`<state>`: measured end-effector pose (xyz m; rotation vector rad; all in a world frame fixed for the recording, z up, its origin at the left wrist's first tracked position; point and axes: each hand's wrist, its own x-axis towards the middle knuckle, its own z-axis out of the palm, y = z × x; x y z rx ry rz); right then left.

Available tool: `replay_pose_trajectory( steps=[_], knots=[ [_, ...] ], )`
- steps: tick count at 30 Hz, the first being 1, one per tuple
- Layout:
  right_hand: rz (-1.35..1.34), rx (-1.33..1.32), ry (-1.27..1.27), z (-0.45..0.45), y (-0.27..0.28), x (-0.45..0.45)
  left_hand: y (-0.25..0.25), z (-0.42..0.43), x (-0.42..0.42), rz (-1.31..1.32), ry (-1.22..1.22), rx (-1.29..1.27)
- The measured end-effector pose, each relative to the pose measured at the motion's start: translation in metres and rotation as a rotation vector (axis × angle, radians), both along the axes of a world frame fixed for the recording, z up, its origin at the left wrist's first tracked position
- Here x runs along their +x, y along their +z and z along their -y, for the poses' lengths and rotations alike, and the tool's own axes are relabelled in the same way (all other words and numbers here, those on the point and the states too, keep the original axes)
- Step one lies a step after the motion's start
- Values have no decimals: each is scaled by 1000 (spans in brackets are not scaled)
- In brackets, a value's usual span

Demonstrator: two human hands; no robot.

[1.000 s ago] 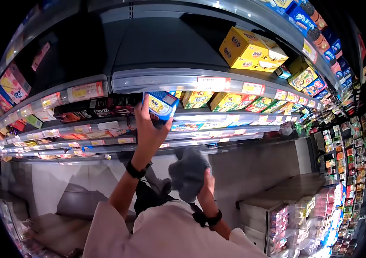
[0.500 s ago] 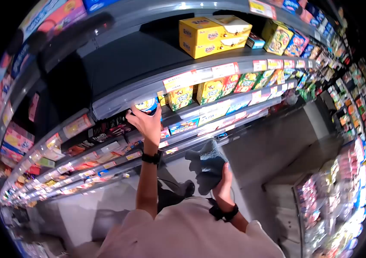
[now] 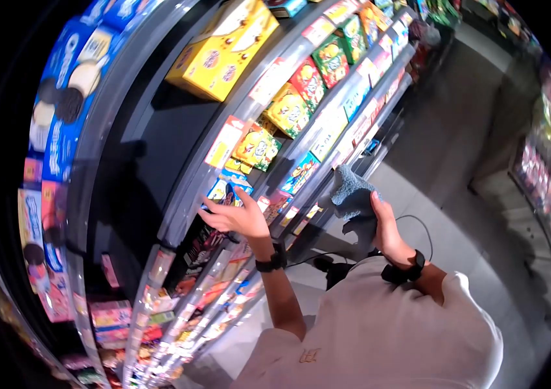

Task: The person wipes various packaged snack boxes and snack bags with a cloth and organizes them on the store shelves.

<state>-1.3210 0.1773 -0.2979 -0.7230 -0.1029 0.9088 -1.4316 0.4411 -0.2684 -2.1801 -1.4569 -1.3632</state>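
My left hand [image 3: 240, 219] reaches into a shelf row at a small blue box [image 3: 222, 187]. Its thumb is on the right side of the box and the fingers are on the left, so the hand spans the front. Part of the box is hidden by the fingers. Just behind the blue box stand yellow and green snack boxes [image 3: 257, 146]. My right hand [image 3: 389, 228] holds a fuzzy grey-blue cloth [image 3: 353, 193] in front of my body, bunched and hanging down. A black band is on each wrist.
A large yellow carton [image 3: 223, 52] sits on the dark shelf [image 3: 152, 139] above. Blue cookie packs [image 3: 71, 97] line the far left. Price tags run along the shelf edges. A display stand [image 3: 534, 168] with packaged goods is at right. A thin cable [image 3: 427, 230] crosses the floor.
My view has turned, so the shelves now slope steeply up to the right and both hands appear farther right. My left hand stays at the blue box; the cloth stays in my right hand.
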Motion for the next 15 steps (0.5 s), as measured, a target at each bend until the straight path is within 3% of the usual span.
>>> replay_pose_trajectory(
  steps=[6,8,10,12,15],
  knots=[
    [-38,82,68,3,-8,3,19,-3,12,-255,-185,138],
    [-38,77,64,3,-9,3,36,-5,22,-318,-382,124],
    [-6,89,98,7,0,1,49,-1,35,-439,-366,25],
    [-82,151,191,13,0,7,54,-1,49,-506,-362,13],
    [-478,361,0,14,7,29,49,-13,61,-588,-373,16]
  ],
)
